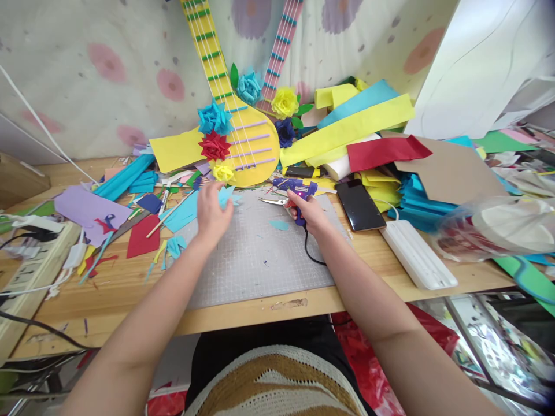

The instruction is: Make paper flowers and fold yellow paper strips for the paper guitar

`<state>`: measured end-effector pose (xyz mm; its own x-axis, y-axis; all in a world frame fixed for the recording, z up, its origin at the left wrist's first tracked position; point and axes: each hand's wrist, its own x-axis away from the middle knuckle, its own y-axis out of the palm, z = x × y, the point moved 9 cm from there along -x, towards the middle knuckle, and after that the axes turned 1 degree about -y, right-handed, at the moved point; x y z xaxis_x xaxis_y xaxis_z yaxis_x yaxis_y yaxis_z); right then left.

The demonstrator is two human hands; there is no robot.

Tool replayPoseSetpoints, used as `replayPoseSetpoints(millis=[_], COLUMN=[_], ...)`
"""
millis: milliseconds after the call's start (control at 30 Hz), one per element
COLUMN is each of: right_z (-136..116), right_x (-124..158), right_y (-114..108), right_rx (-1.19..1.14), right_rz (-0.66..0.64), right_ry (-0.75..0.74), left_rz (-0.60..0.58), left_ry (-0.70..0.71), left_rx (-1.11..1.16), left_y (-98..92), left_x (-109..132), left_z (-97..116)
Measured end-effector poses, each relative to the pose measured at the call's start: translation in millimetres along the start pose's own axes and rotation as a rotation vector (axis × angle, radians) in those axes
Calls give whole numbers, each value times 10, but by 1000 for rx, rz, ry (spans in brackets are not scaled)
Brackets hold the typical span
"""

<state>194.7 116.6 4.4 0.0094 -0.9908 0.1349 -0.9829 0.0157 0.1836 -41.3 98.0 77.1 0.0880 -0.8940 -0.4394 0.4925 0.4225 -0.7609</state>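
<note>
My left hand [210, 214] is over the left edge of the grey cutting mat [260, 280], thumb and fingers apart, with nothing seen in it. Light-blue paper petals [228, 196] lie by its fingertips, and a light-blue paper strip [184, 211] is to its left. At the mat's right side, my right hand [307, 211] is closed on small scissors [272, 201], their silver blades pointing left. A purple glue gun [296, 186] lies right behind that hand, partly hidden by it. One loose light-blue petal [278, 225] rests on the mat between my hands.
A yellow paper guitar [255, 124] with paper flowers leans at the back. On the right are a phone [359, 205], a white power bank-like box [420, 254] and piled coloured paper [355, 127]. Paper scraps [143, 236] and a power strip [32, 277] occupy the left.
</note>
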Motion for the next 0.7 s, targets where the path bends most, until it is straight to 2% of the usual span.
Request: replayPoseSetpoints(millis=[67,133,200,267,433,600,700], right_z=[-6,-3,1,7,20,12,18], right_x=[7,6,-2,-11,-15,-7,-10], right_y=[-4,-16,-27,-30,-21,-16,-17], right_rx=[7,11,-2,-25,-14,2,31], right_rz=[7,19,27,27,22,18,12], right_ry=[2,3,-3,-9,-1,2,3], left_rz=[-132,-325,-475,-517,-564,-524,-533], left_ry=[127,183,139,70,-34,-2,-66], left_rx=[48,79,93,87,56,97,107], left_y=[240,576,879,1055,1186,1108,1106], left_x=[145,300,409,433,398,426,470], left_z=[349,585,667,672,631,666,616])
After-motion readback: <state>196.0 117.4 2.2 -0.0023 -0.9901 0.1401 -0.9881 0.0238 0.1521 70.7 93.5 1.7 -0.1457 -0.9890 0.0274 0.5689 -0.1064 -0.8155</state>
